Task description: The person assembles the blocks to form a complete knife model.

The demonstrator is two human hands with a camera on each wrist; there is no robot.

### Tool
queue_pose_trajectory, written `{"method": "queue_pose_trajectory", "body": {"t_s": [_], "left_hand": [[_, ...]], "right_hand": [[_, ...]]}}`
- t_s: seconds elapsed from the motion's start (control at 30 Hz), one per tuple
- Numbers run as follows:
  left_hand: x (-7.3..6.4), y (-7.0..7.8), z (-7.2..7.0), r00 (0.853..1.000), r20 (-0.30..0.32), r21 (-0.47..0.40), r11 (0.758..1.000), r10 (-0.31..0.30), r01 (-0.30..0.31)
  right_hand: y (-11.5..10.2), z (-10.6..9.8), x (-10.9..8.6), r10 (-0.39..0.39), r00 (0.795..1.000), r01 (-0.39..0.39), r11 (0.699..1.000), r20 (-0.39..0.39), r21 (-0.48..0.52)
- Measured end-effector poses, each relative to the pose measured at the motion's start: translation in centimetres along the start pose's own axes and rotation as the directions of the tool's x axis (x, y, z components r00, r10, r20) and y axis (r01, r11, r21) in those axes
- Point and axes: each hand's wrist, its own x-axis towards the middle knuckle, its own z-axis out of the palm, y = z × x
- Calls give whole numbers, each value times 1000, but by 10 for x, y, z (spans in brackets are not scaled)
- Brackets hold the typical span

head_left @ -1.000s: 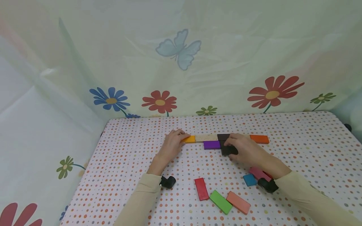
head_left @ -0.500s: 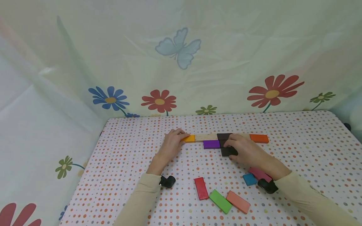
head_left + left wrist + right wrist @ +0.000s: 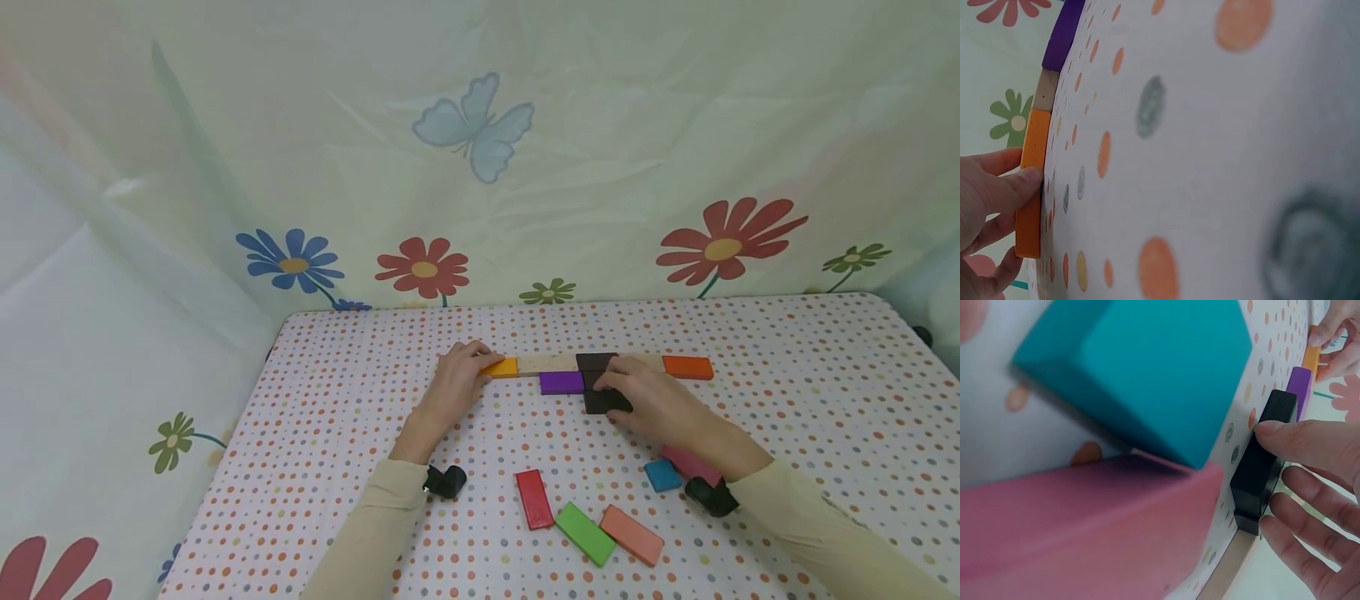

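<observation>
My left hand holds a yellow-orange block at the left end of a row. Its thumb lies on the block's near face, the other fingers behind it. To the right, my right hand grips a black block, thumb on the near side and fingers along the far side. More black shows just behind it, partly covered by the fingers. A purple block lies against the left side of the black ones. A pale wooden block runs between the yellow-orange block and the black.
An orange-red block ends the row on the right. Nearer lie a red block, a green block and a salmon block. A blue block and a pink block lie by the right wrist.
</observation>
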Motion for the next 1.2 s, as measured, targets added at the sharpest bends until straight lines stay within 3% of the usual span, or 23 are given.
{"method": "queue_pose_trajectory", "body": {"t_s": [0.17,0.27,0.33,0.47,0.6,0.73,0.83,1.03,1.2], "left_hand": [[-1,-1,0,1000,2,-12,1000,-3,3],[-1,-2,0,1000,-3,-18,1000,3,-3],[-1,-2,0,1000,-7,-14,1000,6,-6],[-1,-3,-1,1000,-14,7,1000,7,-7],[-2,-2,-1,1000,-18,18,1000,11,-11],[-2,-2,-1,1000,-15,14,1000,1,-1],[-2,-1,-1,1000,-10,4,1000,-5,5],[0,0,0,1000,0,9,1000,-4,4],[1,2,0,1000,1,18,1000,-6,6]], "right_hand": [[-10,-3,-2,-42,999,42,999,-4,34],[-26,-6,-3,-141,990,141,988,-7,62],[-39,-9,-2,-234,972,233,970,12,74],[-66,-11,-1,-410,906,396,909,104,133],[-88,-5,-2,-554,817,528,831,163,177],[-101,4,-1,-625,755,604,781,199,159],[-106,9,1,-624,743,617,779,242,112],[-106,12,1,-606,740,619,784,291,57],[-103,10,-2,-550,774,566,823,312,46]]}}
